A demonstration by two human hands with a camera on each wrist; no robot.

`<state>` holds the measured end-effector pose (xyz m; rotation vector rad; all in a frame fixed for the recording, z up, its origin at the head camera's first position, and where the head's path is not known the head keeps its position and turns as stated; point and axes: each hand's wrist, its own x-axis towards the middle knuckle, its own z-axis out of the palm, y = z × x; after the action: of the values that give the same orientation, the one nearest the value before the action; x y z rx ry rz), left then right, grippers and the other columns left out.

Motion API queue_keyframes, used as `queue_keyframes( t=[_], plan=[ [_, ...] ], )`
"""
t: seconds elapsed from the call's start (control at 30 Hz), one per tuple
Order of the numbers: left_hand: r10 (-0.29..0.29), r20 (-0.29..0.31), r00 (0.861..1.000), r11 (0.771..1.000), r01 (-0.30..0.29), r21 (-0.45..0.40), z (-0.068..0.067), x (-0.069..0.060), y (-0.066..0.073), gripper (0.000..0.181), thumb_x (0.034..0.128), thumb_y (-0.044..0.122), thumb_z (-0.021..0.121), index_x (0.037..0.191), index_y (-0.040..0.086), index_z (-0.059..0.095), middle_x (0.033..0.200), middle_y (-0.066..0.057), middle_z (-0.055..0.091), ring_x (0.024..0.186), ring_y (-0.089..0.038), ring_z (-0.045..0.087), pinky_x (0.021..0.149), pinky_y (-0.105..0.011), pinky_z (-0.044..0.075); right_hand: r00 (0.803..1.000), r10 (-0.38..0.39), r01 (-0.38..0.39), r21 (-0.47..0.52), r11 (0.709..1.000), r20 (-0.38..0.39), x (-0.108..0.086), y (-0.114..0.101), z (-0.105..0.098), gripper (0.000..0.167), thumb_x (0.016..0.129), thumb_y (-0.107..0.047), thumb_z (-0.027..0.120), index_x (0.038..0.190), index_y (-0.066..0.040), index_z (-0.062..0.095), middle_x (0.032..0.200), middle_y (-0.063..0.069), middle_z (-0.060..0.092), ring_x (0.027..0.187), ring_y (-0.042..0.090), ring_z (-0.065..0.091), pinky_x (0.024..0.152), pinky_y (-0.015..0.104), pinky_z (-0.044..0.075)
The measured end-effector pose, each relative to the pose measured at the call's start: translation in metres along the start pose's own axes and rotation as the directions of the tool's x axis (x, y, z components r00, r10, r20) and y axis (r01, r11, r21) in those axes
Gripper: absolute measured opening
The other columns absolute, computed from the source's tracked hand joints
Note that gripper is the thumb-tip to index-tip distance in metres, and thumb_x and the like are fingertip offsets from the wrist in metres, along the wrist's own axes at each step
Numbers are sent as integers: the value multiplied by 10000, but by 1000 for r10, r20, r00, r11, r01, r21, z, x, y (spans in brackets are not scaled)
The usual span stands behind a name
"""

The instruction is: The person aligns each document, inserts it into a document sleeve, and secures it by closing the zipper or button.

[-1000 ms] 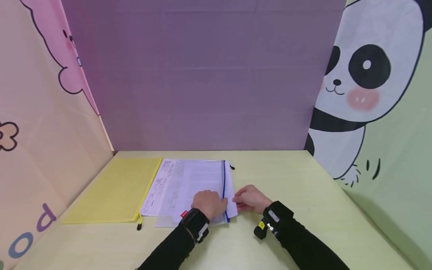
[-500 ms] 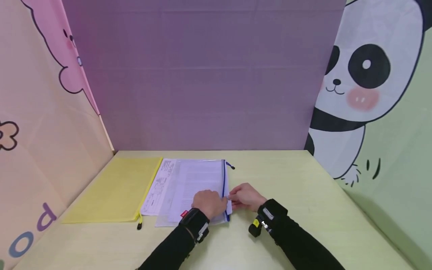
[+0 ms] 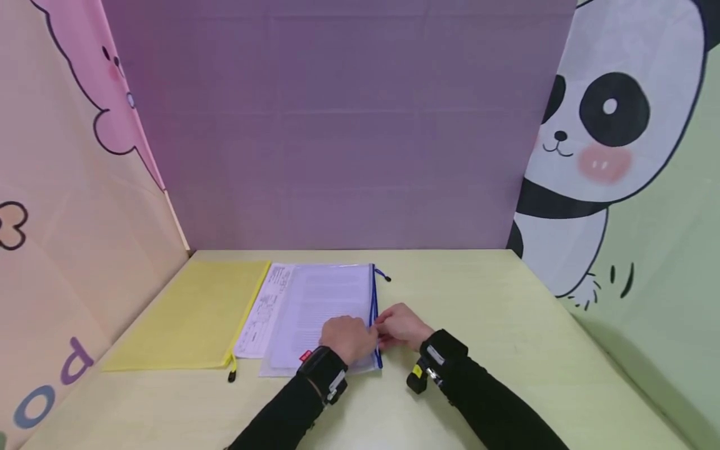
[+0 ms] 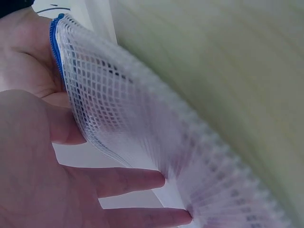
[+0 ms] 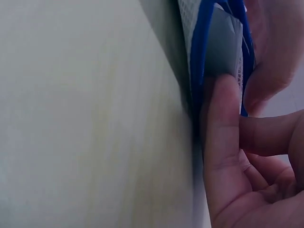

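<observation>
A clear mesh pouch (image 3: pixel 332 287) with a blue zip edge lies on the table, printed sheets showing through it. My left hand (image 3: pixel 347 339) holds it near that edge; the left wrist view has the fingers of this hand (image 4: pixel 71 175) stretched against the raised mesh (image 4: pixel 109 90). At the pouch's mouth, my right hand (image 3: pixel 402 325) pinches the sheets' edge. Seen from the right wrist, the sheets (image 5: pixel 222 45) sit between the two blue zip edges, and the right hand (image 5: pixel 228 175) has a fingertip at the opening.
To the left lies a yellow pouch (image 3: pixel 191 312) with a yellow zip and black pull. A sheet with handwriting (image 3: pixel 267 315) shows between the two pouches, partly under the mesh one. A purple panel (image 3: pixel 349 125) stands behind the table (image 3: pixel 495 312).
My right hand has moved left, and the sheets have slid left with it until their right edge no longer sticks out past the blue zip. My left hand has stayed in place.
</observation>
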<state>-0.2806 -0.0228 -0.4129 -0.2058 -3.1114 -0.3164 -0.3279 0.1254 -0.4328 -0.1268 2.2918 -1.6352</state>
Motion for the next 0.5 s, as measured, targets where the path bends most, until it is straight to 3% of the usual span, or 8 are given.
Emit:
queue_keyframes(
  t=[0.3,0.5],
  plan=[
    [-1,-2,1000,1000,1,-11,0,-1,-1,579,1028,493,438,658,79,604,656,-87,555,610,-230,537,579,-386,493,1000,-25,26,-75,997,7,5,-1,3,173,876,111,578,940,73,734,761,105,697,578,149,617,542,250,548],
    [7,-3,1000,1000,-7,-20,-4,0,0,558,1030,473,435,761,47,677,769,-132,644,684,-253,589,622,-414,518,999,-41,38,-166,985,-14,9,-3,4,205,850,111,569,898,27,749,681,49,663,516,114,564,466,206,458]
  ],
)
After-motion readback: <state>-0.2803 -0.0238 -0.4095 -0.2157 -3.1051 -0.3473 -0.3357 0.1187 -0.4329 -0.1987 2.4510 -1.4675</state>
